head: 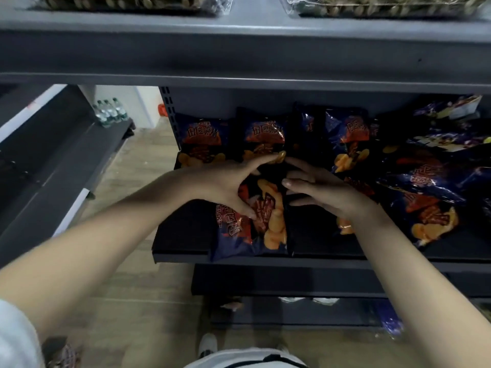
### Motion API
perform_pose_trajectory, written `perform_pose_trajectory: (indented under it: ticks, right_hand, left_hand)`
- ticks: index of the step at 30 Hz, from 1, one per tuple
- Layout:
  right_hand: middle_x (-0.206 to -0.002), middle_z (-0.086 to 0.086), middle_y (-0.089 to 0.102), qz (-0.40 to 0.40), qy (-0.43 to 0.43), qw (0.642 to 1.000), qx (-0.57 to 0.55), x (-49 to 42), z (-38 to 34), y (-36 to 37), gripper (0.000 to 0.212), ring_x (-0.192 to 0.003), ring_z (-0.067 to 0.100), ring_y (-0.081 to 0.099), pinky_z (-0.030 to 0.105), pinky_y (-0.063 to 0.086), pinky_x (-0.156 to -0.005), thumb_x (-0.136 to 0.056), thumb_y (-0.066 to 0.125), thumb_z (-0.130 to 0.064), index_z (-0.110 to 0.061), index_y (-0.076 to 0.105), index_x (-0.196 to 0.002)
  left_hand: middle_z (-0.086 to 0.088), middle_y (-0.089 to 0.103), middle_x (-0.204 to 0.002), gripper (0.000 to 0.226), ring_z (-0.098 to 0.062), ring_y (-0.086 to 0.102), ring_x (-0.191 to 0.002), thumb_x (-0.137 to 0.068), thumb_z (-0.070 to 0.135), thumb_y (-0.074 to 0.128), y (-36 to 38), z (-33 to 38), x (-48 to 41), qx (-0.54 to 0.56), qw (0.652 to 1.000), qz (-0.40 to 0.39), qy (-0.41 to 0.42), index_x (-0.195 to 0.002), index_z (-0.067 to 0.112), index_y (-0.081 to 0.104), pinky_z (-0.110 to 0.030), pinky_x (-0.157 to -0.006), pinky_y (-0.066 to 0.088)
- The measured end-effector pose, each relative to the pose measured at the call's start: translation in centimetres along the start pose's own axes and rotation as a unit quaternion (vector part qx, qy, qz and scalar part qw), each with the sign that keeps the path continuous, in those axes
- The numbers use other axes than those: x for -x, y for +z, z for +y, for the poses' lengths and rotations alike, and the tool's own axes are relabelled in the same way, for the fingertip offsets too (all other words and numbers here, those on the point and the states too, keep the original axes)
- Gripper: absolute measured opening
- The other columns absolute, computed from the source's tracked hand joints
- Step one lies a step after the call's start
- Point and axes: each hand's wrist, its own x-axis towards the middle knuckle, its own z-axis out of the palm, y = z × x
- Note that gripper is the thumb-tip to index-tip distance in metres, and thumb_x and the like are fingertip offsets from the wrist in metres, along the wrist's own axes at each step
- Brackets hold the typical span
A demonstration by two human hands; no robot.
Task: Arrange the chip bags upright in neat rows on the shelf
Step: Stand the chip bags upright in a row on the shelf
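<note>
Dark blue chip bags with orange and red print fill a dark shelf [183, 235]. Three bags [203, 140] stand upright along the back. One bag [268, 221] lies flat at the front middle, turned sideways. My left hand [225, 187] rests on its left part with fingers spread and the thumb on the print. My right hand [324, 189] lies on its right side, fingers straight and pointing left. More bags [425, 197] lie in a loose heap at the right.
An upper shelf [239, 57] overhangs close above, carrying clear packs of nuts [385, 5]. A lower shelf [292, 282] juts out below. To the left are another dark rack [66, 160] with water bottles [110, 112] and a wooden floor.
</note>
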Motion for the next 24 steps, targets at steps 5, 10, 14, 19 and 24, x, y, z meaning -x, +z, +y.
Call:
perform_pose_trajectory:
  ticks: [5, 10, 14, 19, 24]
  right_hand:
    - [-0.114, -0.02, 0.05, -0.094, 0.052, 0.986, 0.127, 0.6, -1.0, 0.3, 0.052, -0.1, 0.0, 0.054, 0.015, 0.052, -0.066, -0.082, 0.068, -0.02, -0.027, 0.046, -0.129]
    - [-0.103, -0.006, 0.064, -0.056, 0.031, 0.99, 0.129, 0.6, 0.3, 0.6, 0.03, -0.092, 0.006, 0.063, 0.02, 0.053, -0.062, -0.08, 0.072, -0.015, -0.02, 0.062, -0.108]
    - [-0.113, 0.006, 0.065, 0.059, -0.009, 0.998, -0.021, 0.5, 1.3, -0.2, 0.04, -0.105, 0.02, 0.063, 0.029, 0.055, -0.07, -0.082, 0.068, -0.009, -0.01, 0.058, -0.121]
    - [-0.104, 0.004, 0.067, 0.165, -0.064, 0.956, -0.233, 0.0, 2.2, 1.5, 0.023, -0.1, 0.02, 0.064, 0.041, 0.057, -0.079, -0.086, 0.06, -0.001, -0.012, 0.059, -0.108]
    - [-0.113, 0.003, 0.062, 0.161, -0.039, 0.966, -0.199, -0.8, 3.3, 3.4, 0.025, -0.11, 0.021, 0.058, 0.039, 0.047, -0.087, -0.089, 0.06, -0.01, -0.016, 0.056, -0.112]
  left_hand:
    - [0.011, 0.043, -0.13, 0.104, -0.002, 0.042, -0.111, -0.063, 0.046, 0.081, -0.2, 3.1, -1.0, -0.086, 0.995, -0.027, 0.045, -0.141, 0.032, 0.013, -0.016, -0.088, 0.039]
    - [0.008, 0.05, -0.113, 0.08, -0.006, 0.051, -0.096, -0.065, 0.051, 0.077, 0.1, 2.2, -1.4, -0.07, 0.995, 0.044, 0.055, -0.126, 0.028, 0.03, -0.02, -0.079, 0.045]
    - [0.013, 0.051, -0.121, 0.07, -0.009, 0.052, -0.112, -0.064, 0.061, 0.072, -1.0, 0.1, -0.9, 0.206, 0.951, 0.229, 0.029, -0.121, 0.04, 0.037, -0.032, -0.097, 0.044]
    - [0.013, 0.055, -0.114, 0.048, -0.008, 0.056, -0.105, -0.087, 0.03, 0.062, 1.0, -1.4, -1.7, 0.443, 0.808, 0.386, -0.028, -0.13, 0.024, 0.041, -0.019, -0.074, 0.049]
    - [0.002, 0.061, -0.118, 0.033, -0.016, 0.058, -0.109, -0.086, 0.034, 0.064, 4.2, -1.7, -3.1, 0.566, 0.752, 0.331, -0.073, -0.116, 0.027, 0.054, -0.034, -0.088, 0.05]
